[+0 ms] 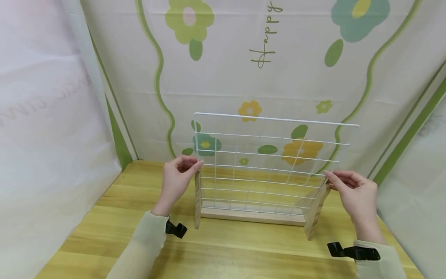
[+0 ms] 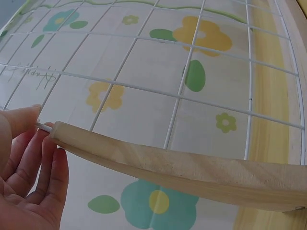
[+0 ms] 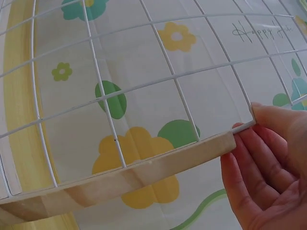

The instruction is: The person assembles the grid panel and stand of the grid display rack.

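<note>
A white wire grid panel [image 1: 278,119] stands upright in a wooden frame, leaning back toward the wall. Its lower part sits between a left wooden side piece [image 1: 197,199] and a right wooden side piece [image 1: 316,214], joined by a wooden base bar [image 1: 252,216]. With thumb and fingers, my left hand [image 1: 175,178] pinches the grid's left edge wire just above the side piece [image 2: 158,160]. On the other side, my right hand [image 1: 359,195] pinches the right edge wire at the top of its side piece [image 3: 144,168], fingertips touching the wood.
The frame rests on a wood-grain table [image 1: 244,252]. Behind rises a white backdrop cloth [image 1: 226,69] printed with flowers and lettering. White cloth walls [image 1: 52,97] flank the table on both sides. Black straps with small mounts [image 1: 359,252] sit at both wrists.
</note>
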Demonstrator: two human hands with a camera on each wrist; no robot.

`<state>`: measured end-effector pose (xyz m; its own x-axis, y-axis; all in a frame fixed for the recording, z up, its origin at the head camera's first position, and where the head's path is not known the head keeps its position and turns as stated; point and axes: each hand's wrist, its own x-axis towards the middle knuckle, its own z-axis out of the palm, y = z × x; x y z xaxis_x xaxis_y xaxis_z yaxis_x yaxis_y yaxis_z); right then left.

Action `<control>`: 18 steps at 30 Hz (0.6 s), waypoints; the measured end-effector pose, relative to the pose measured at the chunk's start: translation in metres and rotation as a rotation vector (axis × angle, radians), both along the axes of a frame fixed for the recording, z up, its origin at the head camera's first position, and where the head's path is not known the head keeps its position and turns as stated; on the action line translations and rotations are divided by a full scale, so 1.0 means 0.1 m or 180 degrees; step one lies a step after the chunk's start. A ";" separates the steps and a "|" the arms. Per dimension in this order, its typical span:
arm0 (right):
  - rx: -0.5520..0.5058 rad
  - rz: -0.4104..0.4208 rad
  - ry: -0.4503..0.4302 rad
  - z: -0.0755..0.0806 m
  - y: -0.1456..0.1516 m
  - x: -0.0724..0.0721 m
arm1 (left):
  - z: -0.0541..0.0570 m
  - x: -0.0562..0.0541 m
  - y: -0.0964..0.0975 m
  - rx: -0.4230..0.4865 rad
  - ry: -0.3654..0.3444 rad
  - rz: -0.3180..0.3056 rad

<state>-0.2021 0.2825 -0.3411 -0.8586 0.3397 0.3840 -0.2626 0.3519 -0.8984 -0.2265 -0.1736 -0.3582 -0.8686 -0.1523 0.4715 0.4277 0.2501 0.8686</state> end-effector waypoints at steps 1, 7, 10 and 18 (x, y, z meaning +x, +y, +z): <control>-0.0042 0.0018 0.0022 0.00 0.00 0.01 | 0.00 0.00 0.00 -0.0003 0.0000 -0.0003; -0.0243 -0.0039 0.0095 0.03 -0.03 0.01 | 0.02 -0.02 0.01 0.0054 0.0077 -0.0026; -0.0371 -0.0089 0.0102 0.04 -0.06 0.03 | 0.02 -0.02 0.00 0.0073 0.0079 -0.0042; -0.0175 -0.0237 0.0087 0.05 -0.09 0.06 | 0.02 -0.04 -0.02 0.0117 0.0073 -0.0017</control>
